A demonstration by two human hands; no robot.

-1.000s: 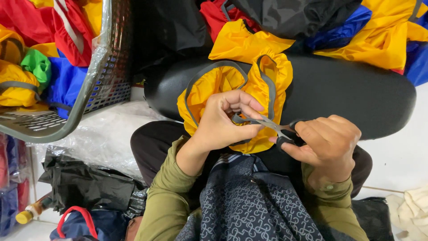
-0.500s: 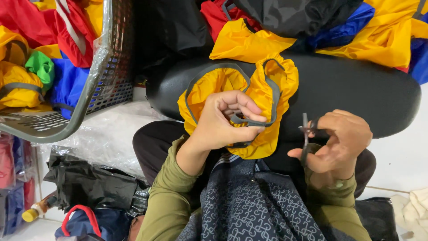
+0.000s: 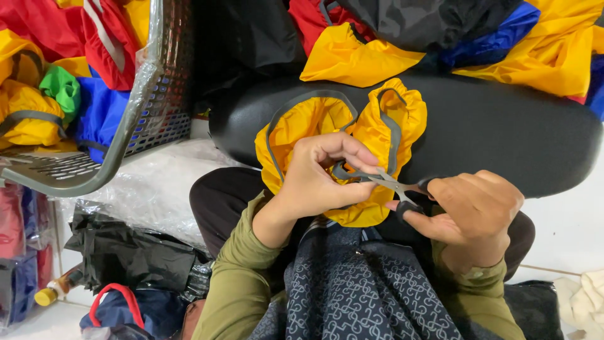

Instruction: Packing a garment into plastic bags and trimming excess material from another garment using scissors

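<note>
Scissors (image 3: 391, 184), slim metal, snip grey trim on crinkled yellow fabric (image 3: 377, 129).

Two hands: left hand (image 3: 321, 179), right hand (image 3: 475, 211). One pair of scissors (image 3: 393, 186), one yellow grey-trimmed fabric piece (image 3: 343, 126), one black cushion (image 3: 503, 119). One grey perforated basket (image 3: 135, 107), one black plastic bag (image 3: 126, 252), one yellow-capped bottle (image 3: 53, 291).

Pouch (image 3: 327, 126) lies on the cushion (image 3: 503, 132) (basket (image 3: 145, 94) to its left), scissors (image 3: 393, 184) just right.
</note>
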